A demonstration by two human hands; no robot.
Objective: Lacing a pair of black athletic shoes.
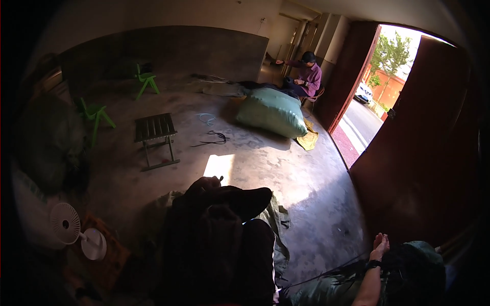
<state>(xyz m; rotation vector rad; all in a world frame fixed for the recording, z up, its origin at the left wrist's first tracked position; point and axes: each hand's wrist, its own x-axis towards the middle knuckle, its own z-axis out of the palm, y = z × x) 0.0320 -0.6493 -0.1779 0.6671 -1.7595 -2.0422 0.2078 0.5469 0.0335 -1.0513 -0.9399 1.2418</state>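
Observation:
My left hand (205,183) is in front of me, mostly in shadow, with its fingers closed at the top edge of a dark cloth item (219,219). A rounded flap juts out to the right of that cloth. Its exact kind is too dark to tell. Below and behind it lies grey-green fabric (279,232). At the lower right my right hand (379,247), with a black band at the wrist, is raised with its fingers stretched out and holds nothing. Beside it is a green sack (326,285) with dark items (408,268) heaped on it.
A person (309,76) in purple sits behind a large pale-green stuffed sack (273,112). A folding stool (155,135), green chairs (146,81), black cords (214,137) and a yellow cloth (309,137) are on the floor. A white fan (66,224) stands left; an open doorway (380,86) is right.

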